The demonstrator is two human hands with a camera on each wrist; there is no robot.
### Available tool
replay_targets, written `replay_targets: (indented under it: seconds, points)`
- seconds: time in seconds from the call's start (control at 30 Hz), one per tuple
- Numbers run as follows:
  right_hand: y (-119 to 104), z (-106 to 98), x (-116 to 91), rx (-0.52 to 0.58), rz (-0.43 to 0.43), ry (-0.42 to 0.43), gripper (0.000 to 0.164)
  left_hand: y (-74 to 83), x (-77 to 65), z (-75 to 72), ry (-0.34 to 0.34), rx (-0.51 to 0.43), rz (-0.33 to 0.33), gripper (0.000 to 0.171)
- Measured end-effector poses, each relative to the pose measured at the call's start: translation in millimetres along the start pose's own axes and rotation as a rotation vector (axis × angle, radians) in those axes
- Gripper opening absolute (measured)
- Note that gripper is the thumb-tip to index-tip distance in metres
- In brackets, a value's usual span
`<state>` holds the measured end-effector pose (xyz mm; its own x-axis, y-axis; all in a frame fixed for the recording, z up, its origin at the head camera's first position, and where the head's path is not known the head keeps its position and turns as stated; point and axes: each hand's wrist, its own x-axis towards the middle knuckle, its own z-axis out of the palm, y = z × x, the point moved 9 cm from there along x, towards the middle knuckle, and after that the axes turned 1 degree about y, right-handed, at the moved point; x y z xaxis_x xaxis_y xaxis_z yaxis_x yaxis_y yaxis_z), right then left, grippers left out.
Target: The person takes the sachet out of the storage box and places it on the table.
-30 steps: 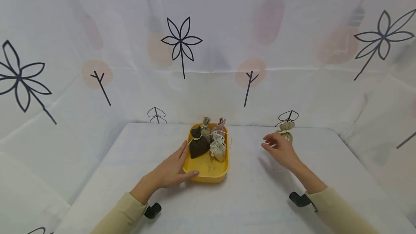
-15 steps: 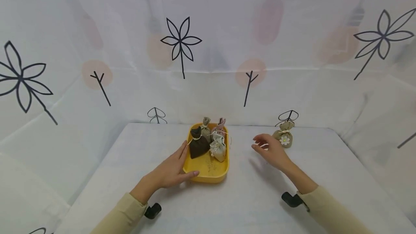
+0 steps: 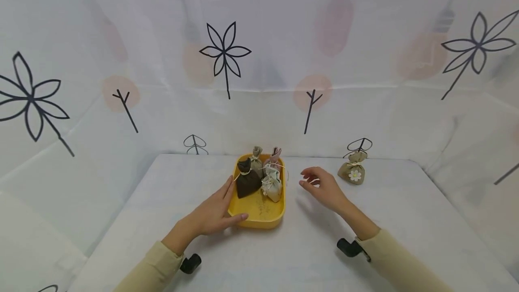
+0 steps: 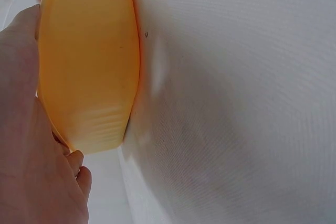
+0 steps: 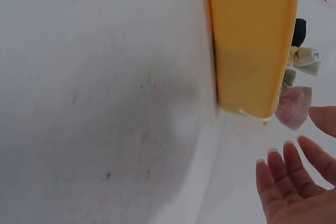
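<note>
A yellow tray [image 3: 259, 213] stands on the white table, bearing several small tied cloth pouches. A dark brown pouch [image 3: 248, 184] leans at its left side. Beside it are a whitish pouch [image 3: 272, 186], a beige pouch [image 3: 256, 162] and a pink pouch [image 3: 273, 159]. My left hand [image 3: 208, 214] rests along the tray's left wall, fingers extended, thumb over the near rim. My right hand [image 3: 327, 189] hovers to the tray's right, fingers loosely bent, holding nothing. In the right wrist view, its fingertips are apart from the tray's wall [image 5: 252, 40].
Behind the right hand, a tan pouch [image 3: 352, 171] with a white flower sits on the table at the back right. A patterned white cloth [image 3: 259, 116] rises along the table's back edge. Black wrist-worn pieces stick out under both sleeves.
My right hand has moved left, away from the flowered pouch and towards the tray, uncovering that pouch. The left hand and the tray have stayed in place.
</note>
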<state>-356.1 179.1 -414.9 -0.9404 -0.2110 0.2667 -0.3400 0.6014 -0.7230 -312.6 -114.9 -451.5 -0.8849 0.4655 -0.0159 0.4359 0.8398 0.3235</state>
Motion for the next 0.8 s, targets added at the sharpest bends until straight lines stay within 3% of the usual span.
replay_targets:
  seconds: [0.37,0.8]
  points:
    - [-10.2,17.1,9.6,0.048,-0.007,-0.018,0.034,-0.6,1.6,-0.5,-0.018,-0.014,-0.025,0.109]
    - [-32.6,36.4,16.0,0.063,-0.087,-0.045,0.038,-1.0,2.5,1.3,-0.022,-0.001,-0.032,0.108]
